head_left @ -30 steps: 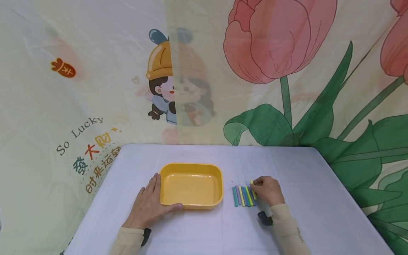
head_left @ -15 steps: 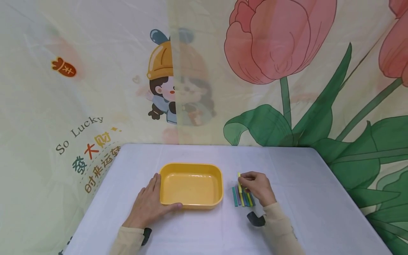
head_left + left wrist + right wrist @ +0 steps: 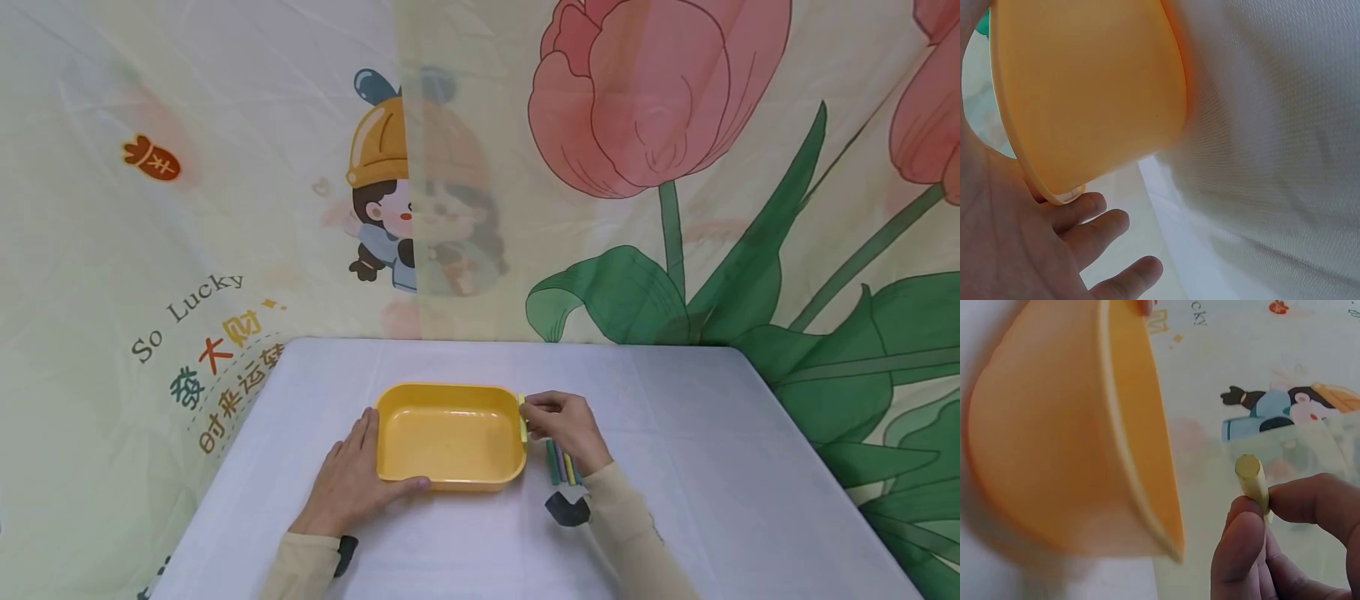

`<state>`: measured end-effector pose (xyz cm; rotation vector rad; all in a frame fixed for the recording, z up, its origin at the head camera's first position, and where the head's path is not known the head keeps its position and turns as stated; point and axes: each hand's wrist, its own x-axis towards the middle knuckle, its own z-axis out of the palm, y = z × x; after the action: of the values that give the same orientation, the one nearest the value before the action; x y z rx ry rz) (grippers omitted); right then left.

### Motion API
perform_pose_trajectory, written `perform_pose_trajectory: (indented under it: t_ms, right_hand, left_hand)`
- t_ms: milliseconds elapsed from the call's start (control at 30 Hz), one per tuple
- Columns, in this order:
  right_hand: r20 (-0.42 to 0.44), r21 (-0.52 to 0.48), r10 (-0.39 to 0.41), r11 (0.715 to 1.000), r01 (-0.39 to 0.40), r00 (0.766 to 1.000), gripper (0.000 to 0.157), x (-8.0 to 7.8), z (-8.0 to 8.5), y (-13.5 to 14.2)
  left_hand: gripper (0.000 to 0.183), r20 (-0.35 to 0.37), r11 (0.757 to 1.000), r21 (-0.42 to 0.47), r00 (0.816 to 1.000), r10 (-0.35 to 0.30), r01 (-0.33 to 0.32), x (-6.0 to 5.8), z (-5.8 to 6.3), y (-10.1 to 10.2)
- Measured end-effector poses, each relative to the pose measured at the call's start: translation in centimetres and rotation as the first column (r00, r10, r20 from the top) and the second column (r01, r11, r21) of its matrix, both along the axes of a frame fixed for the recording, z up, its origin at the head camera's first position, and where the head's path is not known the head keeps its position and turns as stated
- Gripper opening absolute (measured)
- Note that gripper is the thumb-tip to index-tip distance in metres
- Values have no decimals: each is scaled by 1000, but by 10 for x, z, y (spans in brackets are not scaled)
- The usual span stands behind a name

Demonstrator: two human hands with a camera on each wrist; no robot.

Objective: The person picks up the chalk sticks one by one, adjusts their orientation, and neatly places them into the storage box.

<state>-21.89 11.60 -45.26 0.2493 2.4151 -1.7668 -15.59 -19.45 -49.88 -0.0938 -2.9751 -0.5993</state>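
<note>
- Yellow stick (image 3: 523, 429) on the move: 1 s ago at the R end of the row, 0.5 s ago above it, now up at the tray's R rim; wrist cam shows a gap between stick & tray.
- Long axis runs near-to-far, approx. parallel w/ the tray's R side; one end faces the R wrist cam.
- Looks slim, pale yellow, cylindrical, w/ a flat round end.
- R hand (image 3: 566, 423) has it pinched, thumb & fingertips.
- Yellow tray (image 3: 450, 442) beside it, same spot as before.
- L hand (image 3: 345, 492) unmoved too: fingers straight & apart, touching tray's L side.
- Other sticks (image 3: 556, 463) lie nr R wrist: teal, purple, yellow showing, others part-hidden.
- All on white tablecloth (image 3: 660, 383).
</note>
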Motion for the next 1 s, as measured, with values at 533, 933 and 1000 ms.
perform_pose_trajectory:
  t_ms: [533, 933, 1000]
  right_hand:
    - [-27, -201, 123, 972, -125, 992, 38, -8, 13, -57]
    - [-71, -325, 162, 929, -176, 984, 30, -16, 5, -96]
    - [-76, -341, 170, 922, -186, 983, 29, -18, 3, -103]
  left_hand:
    - [136, 4, 1000, 19, 1000, -1, 1, 1, 3, -1]
    - [136, -16, 1000, 10, 1000, -3, 3, 1, 4, 0]
    - [136, -15, 1000, 5, 1000, -4, 4, 1, 4, 0]
